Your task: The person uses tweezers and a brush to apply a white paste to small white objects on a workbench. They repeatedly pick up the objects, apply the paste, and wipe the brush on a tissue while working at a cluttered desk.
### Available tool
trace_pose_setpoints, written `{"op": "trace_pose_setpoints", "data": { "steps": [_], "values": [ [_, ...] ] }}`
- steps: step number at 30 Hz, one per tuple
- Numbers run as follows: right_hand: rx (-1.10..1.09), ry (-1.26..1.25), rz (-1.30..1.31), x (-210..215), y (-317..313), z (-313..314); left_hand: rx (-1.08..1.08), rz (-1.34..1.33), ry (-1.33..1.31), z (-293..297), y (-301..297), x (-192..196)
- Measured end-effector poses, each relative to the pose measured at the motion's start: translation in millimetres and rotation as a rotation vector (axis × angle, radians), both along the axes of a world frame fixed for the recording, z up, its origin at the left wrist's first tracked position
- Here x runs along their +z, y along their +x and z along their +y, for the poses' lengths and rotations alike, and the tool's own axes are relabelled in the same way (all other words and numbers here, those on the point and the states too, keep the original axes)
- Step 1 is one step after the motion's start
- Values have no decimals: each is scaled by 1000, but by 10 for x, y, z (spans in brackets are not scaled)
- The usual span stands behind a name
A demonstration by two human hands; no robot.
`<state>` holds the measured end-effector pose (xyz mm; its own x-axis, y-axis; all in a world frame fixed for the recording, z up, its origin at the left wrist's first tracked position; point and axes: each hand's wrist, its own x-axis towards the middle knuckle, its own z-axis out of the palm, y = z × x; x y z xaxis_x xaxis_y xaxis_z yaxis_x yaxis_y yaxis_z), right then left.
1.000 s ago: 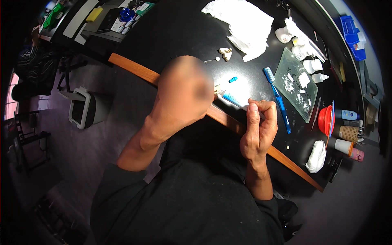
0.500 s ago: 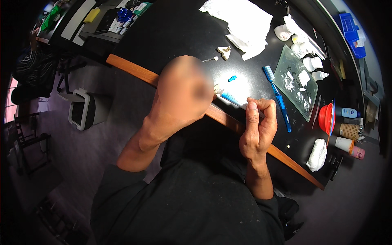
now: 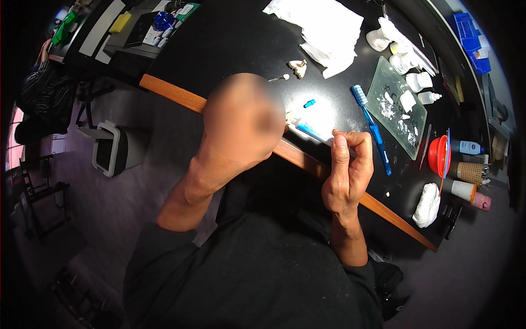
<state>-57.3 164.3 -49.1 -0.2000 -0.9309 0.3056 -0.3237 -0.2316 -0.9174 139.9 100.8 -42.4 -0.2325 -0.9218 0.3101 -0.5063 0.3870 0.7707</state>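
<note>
My right hand (image 3: 345,170) is closed around a small white and blue tube (image 3: 309,130) just above the table's front edge. The tube's uncapped tip points left and reaches my left hand (image 3: 241,123). That hand is raised near the camera and blurred, so whatever it holds is hidden. A small blue cap (image 3: 309,103) lies on the black table (image 3: 230,49) just beyond the tube. A blue toothbrush (image 3: 373,131) lies to the right of my right hand.
A glass plate (image 3: 394,101) with white pieces lies right of the toothbrush. White paper sheets (image 3: 323,27) lie at the back. A red bowl (image 3: 438,156), cups, small bottles and a white cloth wad (image 3: 427,205) crowd the right end. A bin (image 3: 109,151) stands on the floor at left.
</note>
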Motion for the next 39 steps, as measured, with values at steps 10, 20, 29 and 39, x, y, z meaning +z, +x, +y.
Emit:
{"op": "trace_pose_setpoints", "data": {
  "steps": [10,20,29,39],
  "values": [
    [18,-8,4,16,1,-5,5,20,6,0,-8,3],
    [18,0,41,-5,-11,-8,11,10,11,6,-17,13],
    [-25,48,45,31,-8,15,-9,-21,4,-5,-11,58],
    [-238,-48,481,67,-213,12,1,-45,42,21,43,150]
  ]
}}
